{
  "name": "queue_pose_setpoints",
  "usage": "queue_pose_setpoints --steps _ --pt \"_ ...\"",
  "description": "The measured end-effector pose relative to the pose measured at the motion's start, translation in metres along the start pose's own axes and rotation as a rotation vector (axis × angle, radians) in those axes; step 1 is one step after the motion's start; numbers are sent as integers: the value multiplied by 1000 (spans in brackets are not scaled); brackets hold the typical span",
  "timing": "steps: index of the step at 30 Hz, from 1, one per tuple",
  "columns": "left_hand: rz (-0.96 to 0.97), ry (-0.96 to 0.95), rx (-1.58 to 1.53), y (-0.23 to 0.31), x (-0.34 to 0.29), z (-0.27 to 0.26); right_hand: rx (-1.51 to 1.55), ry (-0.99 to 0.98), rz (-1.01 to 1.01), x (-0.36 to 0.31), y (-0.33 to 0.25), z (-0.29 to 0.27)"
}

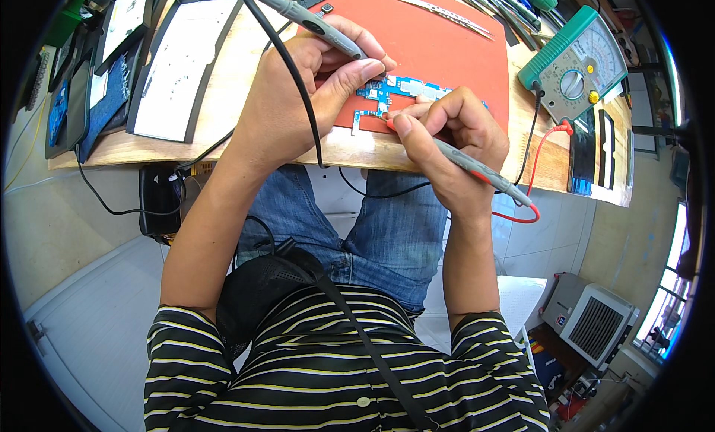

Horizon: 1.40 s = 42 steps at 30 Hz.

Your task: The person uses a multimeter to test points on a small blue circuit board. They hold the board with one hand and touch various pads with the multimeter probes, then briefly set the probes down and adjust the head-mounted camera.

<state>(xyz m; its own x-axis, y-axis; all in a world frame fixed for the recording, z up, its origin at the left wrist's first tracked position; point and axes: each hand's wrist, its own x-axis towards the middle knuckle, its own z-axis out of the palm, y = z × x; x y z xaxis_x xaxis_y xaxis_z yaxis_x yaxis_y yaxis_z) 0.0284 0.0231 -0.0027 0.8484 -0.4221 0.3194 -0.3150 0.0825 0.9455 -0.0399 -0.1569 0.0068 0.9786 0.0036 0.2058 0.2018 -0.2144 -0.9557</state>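
Observation:
A blue circuit board (pixel 385 94) lies on an orange-red mat (pixel 439 56) near the bench's front edge. My left hand (pixel 313 82) is closed around a grey test probe (pixel 316 24) with a black cable, its lower end at the board's upper left part. In my right hand (pixel 458 138) is a second grey test probe (pixel 477 167) with red trim and a red lead. Its tip meets the board's lower left arm, or comes very close to it; I cannot tell which. An analog multimeter (pixel 573 74), green and grey, stands at the right, with a black and a red lead plugged in.
Metal tweezers (pixel 443 15) rest on the mat's far side. More hand tools (pixel 495 11) crowd the back right. White phone-shaped panels (pixel 186 63) and a dark phone (pixel 72 108) lie at the left. A black phone part (pixel 583 153) sits at the bench's right edge.

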Motion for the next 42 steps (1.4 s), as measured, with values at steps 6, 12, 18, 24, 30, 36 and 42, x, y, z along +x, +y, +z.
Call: queue_pose_setpoints --steps 6,12,18,24,30,36,42 --pt "-21 -7 50 2 0 -1 123 67 -40 1 2 1" --pt "27 113 -90 -2 1 6 103 98 -51 1 3 3" --pt "-20 0 4 2 -1 0 32 92 -94 2 5 3" --pt "-23 -3 22 3 0 0 8 10 -9 -1 1 -1" --pt "-10 -2 40 2 0 0 -4 9 -7 0 -1 -1" --pt "-20 5 12 2 0 0 91 83 -50 1 2 3" --pt "-12 3 12 1 0 0 24 27 -1 0 1 -2"
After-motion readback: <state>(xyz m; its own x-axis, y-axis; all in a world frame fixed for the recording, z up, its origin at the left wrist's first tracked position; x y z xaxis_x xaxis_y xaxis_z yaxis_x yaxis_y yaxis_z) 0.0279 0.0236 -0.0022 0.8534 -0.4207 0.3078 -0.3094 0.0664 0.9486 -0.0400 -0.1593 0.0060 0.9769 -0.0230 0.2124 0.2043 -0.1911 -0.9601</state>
